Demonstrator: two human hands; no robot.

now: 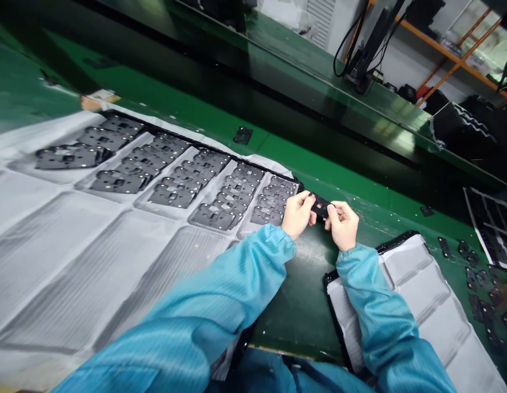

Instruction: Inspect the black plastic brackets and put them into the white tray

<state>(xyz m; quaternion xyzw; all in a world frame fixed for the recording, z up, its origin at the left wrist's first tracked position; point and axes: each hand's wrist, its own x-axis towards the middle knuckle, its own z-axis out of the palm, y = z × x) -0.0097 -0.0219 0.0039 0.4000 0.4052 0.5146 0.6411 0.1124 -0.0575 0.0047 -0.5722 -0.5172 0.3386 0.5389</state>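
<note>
Between my two hands is a small flat black plate [320, 206] with holes in it, held over the green bench. The fingers of my left hand [298, 214] pinch its left end. At its right end, my right hand [342, 222] grips it between thumb and fingers. Just left of my left hand, a large tray [114, 218] covered in whitish sheet holds rows of similar black plates [214, 215] in its far compartments. Nearer compartments show only the sheet. Beneath my right forearm lies a second sheet-covered tray [425, 295].
Loose black parts [482, 311] lie scattered on the bench at the right. One more plate [243, 135] rests beyond the large tray. A raised dark ledge [278, 103] runs along the back. Behind it stand a monitor arm [365, 71] with cables and an orange shelf frame [445, 52].
</note>
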